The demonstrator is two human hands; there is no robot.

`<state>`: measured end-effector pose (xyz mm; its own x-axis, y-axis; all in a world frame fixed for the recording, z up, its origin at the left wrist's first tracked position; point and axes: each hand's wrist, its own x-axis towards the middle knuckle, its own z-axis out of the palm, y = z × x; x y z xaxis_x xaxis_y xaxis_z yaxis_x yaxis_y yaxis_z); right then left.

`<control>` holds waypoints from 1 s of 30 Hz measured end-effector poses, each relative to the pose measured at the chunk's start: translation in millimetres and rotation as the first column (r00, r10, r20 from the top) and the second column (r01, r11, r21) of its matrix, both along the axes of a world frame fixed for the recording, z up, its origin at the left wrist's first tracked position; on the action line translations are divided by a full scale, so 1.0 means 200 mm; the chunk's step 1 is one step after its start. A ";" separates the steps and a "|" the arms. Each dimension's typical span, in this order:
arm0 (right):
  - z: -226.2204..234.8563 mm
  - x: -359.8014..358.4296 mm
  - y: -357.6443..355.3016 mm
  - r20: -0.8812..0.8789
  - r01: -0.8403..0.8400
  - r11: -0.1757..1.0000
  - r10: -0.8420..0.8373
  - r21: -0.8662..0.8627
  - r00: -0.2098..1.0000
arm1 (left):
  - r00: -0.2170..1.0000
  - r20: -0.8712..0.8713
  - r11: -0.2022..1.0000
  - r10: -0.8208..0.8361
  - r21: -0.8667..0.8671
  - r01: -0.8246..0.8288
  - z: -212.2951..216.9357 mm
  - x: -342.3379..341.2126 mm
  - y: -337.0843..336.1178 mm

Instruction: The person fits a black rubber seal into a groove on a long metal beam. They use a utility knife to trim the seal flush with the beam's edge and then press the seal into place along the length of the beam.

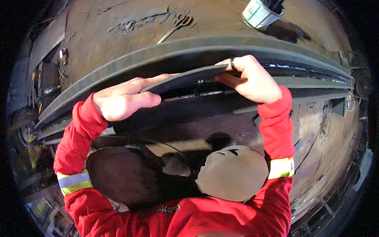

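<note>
Both hands are raised in front of me, holding a dark, flat, slightly bowed strip [189,78] by its two ends. On the strip's left end is my left hand [124,98], thumb on the near side and fingers stretched along the far side. My right hand [252,81] pinches the right end between thumb and fingers; a dark ring shows on one finger. The strip is over a long grey metal beam [197,43] with raised edges. Just below the strip, shiny patches [211,93] show along the beam's dark channel. Whether the strip touches the beam, I cannot tell.
Beyond the beam, scissors [182,21] lie on the brown surface beside dark scraps [142,20]. A white bucket [258,16] with dark items inside stands at the far right. The beam spans nearly the whole view. Thin cables [312,146] run along the right.
</note>
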<state>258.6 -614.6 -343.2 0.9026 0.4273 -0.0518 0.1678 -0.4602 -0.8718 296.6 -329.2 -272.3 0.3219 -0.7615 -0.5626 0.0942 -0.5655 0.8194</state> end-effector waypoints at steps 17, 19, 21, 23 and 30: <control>-0.06 0.04 0.04 0.163 -0.020 0.998 0.009 0.062 0.987 | 0.998 0.060 0.983 -0.032 -0.179 0.042 -0.11 0.01 0.03; -0.05 0.03 0.02 0.098 -0.034 0.997 0.028 0.069 0.995 | 0.996 0.064 0.978 -0.062 -0.194 0.073 -0.12 0.02 0.03; -0.05 0.03 0.01 0.060 -0.051 0.996 0.047 0.079 0.997 | 0.995 0.068 0.975 -0.077 -0.205 0.089 -0.13 0.02 0.04; -0.06 0.03 0.00 0.046 -0.068 0.994 0.064 0.085 0.997 | 0.995 0.068 0.972 -0.080 -0.217 0.092 -0.17 0.02 0.04; -0.04 0.05 -0.01 -0.077 -0.122 0.992 0.125 0.036 0.989 | 0.960 0.137 0.951 -0.245 -0.157 0.265 -0.15 0.05 0.02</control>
